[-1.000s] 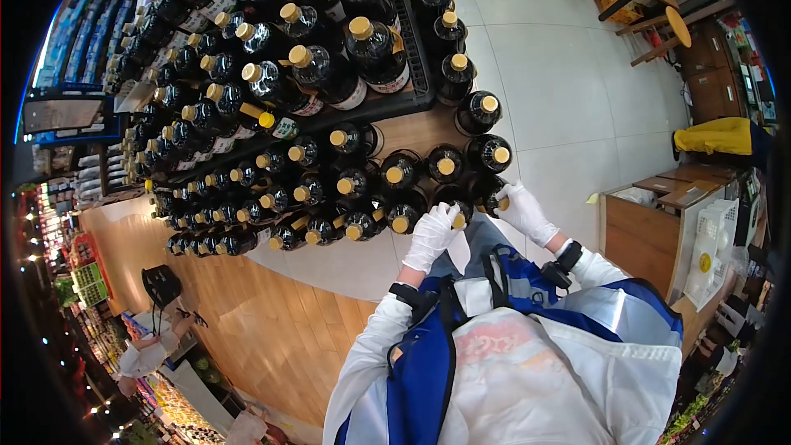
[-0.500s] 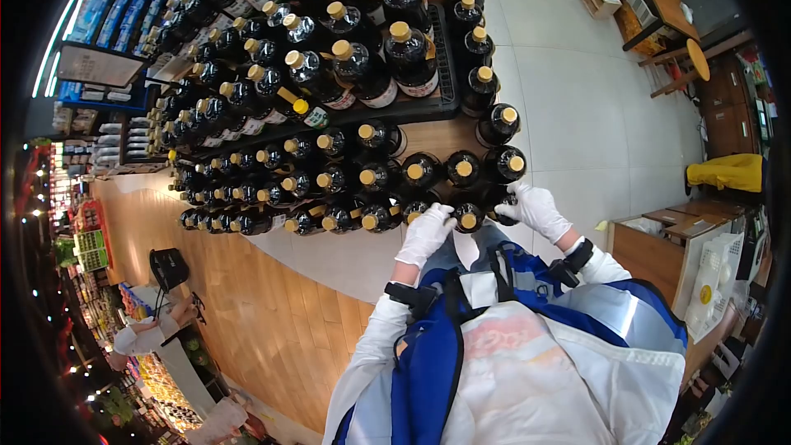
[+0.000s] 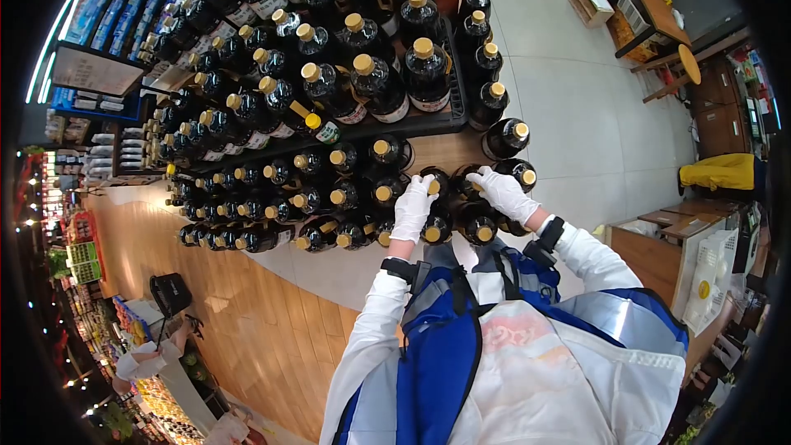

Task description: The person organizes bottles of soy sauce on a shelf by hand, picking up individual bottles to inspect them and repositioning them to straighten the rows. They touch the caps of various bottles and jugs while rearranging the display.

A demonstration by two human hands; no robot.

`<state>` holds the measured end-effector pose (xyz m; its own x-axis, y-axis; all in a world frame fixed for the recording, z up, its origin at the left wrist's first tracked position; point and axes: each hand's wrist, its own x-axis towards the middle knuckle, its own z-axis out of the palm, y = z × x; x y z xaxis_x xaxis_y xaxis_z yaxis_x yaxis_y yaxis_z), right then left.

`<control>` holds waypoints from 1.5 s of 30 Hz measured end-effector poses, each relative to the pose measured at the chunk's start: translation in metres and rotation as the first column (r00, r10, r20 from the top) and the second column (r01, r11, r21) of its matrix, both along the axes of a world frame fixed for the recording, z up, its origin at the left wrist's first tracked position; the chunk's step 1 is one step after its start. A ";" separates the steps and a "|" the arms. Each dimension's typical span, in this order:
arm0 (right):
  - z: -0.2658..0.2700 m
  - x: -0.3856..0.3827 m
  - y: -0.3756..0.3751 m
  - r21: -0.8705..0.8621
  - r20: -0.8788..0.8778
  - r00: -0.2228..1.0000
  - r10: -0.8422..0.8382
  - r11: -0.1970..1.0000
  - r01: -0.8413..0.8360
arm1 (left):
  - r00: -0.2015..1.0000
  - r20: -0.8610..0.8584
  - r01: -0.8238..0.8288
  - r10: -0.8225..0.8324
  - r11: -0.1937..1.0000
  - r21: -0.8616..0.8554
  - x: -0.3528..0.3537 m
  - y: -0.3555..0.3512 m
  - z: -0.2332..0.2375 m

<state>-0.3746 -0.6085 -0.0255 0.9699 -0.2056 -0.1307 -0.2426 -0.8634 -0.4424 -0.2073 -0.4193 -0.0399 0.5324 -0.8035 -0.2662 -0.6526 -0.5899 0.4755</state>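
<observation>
My white-gloved left hand and right hand, fingers bent, each at one bottle's top.
The left fingers touch the left bottle by its gold cap; the right fingers arch over the right bottle; how tightly either clamps, I cannot tell; both bottles stand just behind the front row; past them, a wooden surface, then a black tray.

One glossy dark bottle with its gold cap on stands upright just beside a matching bottle whose gold cap is partly covered, both amid close rows of similar bottles
</observation>
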 end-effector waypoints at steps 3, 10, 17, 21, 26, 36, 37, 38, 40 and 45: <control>-0.013 0.004 -0.004 -0.004 0.013 0.999 0.037 0.999 -0.037 | 0.998 0.028 0.063 -0.061 0.994 -0.085 0.002 0.002 -0.001; -0.005 0.012 0.001 0.110 0.013 0.998 -0.060 0.992 0.058 | 0.906 0.142 0.409 -0.398 0.911 -0.053 0.030 -0.004 -0.025; 0.009 0.018 -0.004 0.096 -0.177 0.984 -0.011 0.995 0.029 | 0.964 0.064 0.261 -0.257 0.962 -0.073 0.021 -0.008 -0.026; 0.062 0.062 -0.037 0.061 -0.149 0.986 -0.072 0.995 0.082 | 0.976 0.007 0.219 -0.219 0.974 -0.052 0.019 -0.009 -0.023; 0.127 0.162 -0.073 -0.170 0.322 0.909 -0.264 0.928 0.330 | 0.975 0.014 0.224 -0.223 0.972 -0.069 0.020 -0.002 -0.021; 0.119 0.256 -0.069 -0.265 0.291 0.785 -0.547 0.743 0.615 | 0.977 0.037 0.213 -0.212 0.976 -0.041 0.021 -0.010 -0.020; 0.121 0.255 -0.071 -0.210 0.230 0.784 -0.576 0.758 0.618 | 0.980 0.006 0.199 -0.199 0.979 -0.031 0.022 -0.008 -0.020; 0.122 0.249 -0.070 -0.185 0.217 0.773 -0.596 0.753 0.632 | 0.982 -0.028 0.187 -0.188 0.982 -0.021 0.021 -0.006 -0.020; 0.128 0.237 -0.069 -0.143 0.207 0.754 -0.624 0.743 0.654 | 0.986 -0.083 0.141 -0.146 0.988 -0.057 0.019 -0.001 -0.016; 0.143 0.198 -0.058 -0.106 0.191 0.824 -0.534 0.823 0.558 | 0.989 -0.136 0.064 -0.063 0.998 0.000 0.022 -0.010 -0.010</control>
<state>-0.1769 -0.6661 0.1173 0.6974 -0.7122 0.0798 -0.6370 -0.6670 -0.3865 -0.1850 -0.4289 -0.0498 0.4391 -0.8333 -0.3359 -0.6181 -0.5515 0.5601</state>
